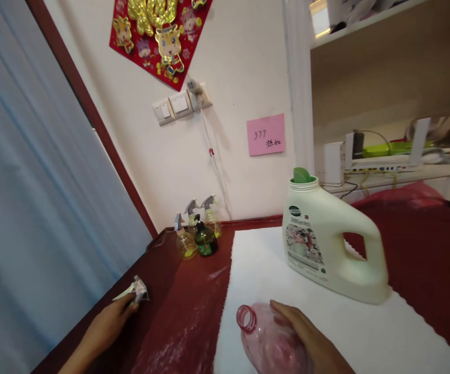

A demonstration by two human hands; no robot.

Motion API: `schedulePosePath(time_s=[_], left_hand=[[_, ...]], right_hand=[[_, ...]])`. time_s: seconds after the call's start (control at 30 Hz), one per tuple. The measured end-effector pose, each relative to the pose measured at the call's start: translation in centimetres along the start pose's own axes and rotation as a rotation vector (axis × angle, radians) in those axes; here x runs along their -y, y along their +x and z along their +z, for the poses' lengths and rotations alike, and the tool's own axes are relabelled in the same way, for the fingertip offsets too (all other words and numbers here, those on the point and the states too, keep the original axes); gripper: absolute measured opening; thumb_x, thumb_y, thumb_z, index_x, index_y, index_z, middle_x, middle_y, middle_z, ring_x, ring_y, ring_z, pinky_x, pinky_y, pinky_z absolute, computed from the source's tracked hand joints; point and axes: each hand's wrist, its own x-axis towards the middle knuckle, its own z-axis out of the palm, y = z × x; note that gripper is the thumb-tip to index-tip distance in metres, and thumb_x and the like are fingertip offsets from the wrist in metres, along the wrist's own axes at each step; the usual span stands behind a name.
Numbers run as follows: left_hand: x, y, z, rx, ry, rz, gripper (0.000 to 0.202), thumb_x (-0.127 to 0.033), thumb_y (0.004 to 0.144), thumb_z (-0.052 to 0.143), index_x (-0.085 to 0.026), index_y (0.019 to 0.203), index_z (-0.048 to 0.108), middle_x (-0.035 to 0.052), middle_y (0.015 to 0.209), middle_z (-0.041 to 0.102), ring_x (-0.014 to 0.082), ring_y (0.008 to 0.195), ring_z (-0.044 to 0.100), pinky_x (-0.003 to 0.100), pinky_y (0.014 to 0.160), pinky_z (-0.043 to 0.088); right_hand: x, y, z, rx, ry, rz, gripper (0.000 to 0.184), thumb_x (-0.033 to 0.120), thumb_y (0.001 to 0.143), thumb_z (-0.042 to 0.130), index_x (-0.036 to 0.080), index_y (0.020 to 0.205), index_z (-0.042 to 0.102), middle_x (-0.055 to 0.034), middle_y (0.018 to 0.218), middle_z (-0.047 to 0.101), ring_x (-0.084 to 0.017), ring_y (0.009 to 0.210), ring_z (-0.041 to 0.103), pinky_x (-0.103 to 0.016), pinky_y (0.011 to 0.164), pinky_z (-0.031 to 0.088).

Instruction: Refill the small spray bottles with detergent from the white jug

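Left hand (106,324), fingers pinched together on a small crumpled silver-white packet (139,289) above the dark red tabletop (178,306); right hand (310,332), fingers curled around a clear pink plastic bottle (272,343) lying on a white sheet (365,332), near a cream plastic jug with green cap (326,249).

Fig.: translucent pink bottle (269,340) on white sheet (369,332); cream jug (326,249) with green cap (301,175); dark red counter (186,306); red-and-gold wall poster (158,36).
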Motion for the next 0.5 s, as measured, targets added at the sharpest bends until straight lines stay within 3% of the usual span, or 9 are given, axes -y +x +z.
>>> schedulePosePath(time_s=[0.17,0.33,0.5], left_hand=[[1.8,0.6,0.9,0.089,-0.037,0.012,0.051,-0.051,0.09,0.048,-0.022,0.122,0.073,0.0087,0.124,0.076,0.0342,0.115,0.071,0.041,0.098,0.053],[2.3,0.9,0.9,0.083,-0.041,0.036,0.051,-0.057,0.086,0.054,-0.023,0.118,0.075,0.0082,0.123,0.077,0.0351,0.117,0.07,0.043,0.102,0.051],[1.8,0.9,0.3,0.099,-0.032,0.023,0.055,-0.059,0.084,0.055,-0.02,0.117,0.074,0.0117,0.121,0.077,0.0356,0.114,0.071,0.044,0.101,0.052]], right_hand=[[-0.9,0.3,-0.1,0.029,0.033,-0.036,0.094,0.048,0.064,0.083,0.023,0.148,0.049,-0.0164,0.146,0.055,-0.038,0.129,0.058,-0.047,0.11,0.047],[-1.5,0.6,0.1,0.039,0.054,-0.084,0.095,0.044,0.062,0.081,0.024,0.149,0.047,-0.0163,0.145,0.054,-0.037,0.125,0.06,-0.047,0.104,0.05],[-0.1,1.0,-0.2,0.064,-0.013,-0.07,0.098,0.045,0.058,0.078,0.02,0.148,0.047,-0.0189,0.14,0.057,-0.04,0.121,0.061,-0.05,0.102,0.05]])
